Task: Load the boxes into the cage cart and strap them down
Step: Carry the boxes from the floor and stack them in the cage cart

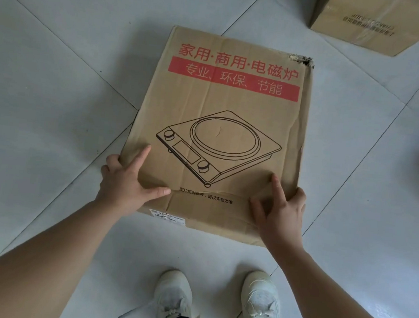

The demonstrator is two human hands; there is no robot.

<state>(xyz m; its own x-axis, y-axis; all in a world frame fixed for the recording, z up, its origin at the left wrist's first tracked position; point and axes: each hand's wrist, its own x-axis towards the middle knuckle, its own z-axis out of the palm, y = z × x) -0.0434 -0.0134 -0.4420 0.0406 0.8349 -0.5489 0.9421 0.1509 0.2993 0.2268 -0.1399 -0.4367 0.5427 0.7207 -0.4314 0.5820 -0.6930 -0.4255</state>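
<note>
A flat brown cardboard box (221,124) with red Chinese lettering and a line drawing of an induction cooker lies on the tiled floor in front of me. Its far right corner is torn. My left hand (124,182) grips the near left corner, thumb and forefinger on the top face, the other fingers curled over the side edge. My right hand (282,212) grips the near right corner the same way. No cage cart and no strap are in view.
A second cardboard box (379,21) sits on the floor at the far right, partly cut off by the frame. My two white shoes (217,302) stand just behind the near edge of the box. Grey floor tiles (60,71) surround everything.
</note>
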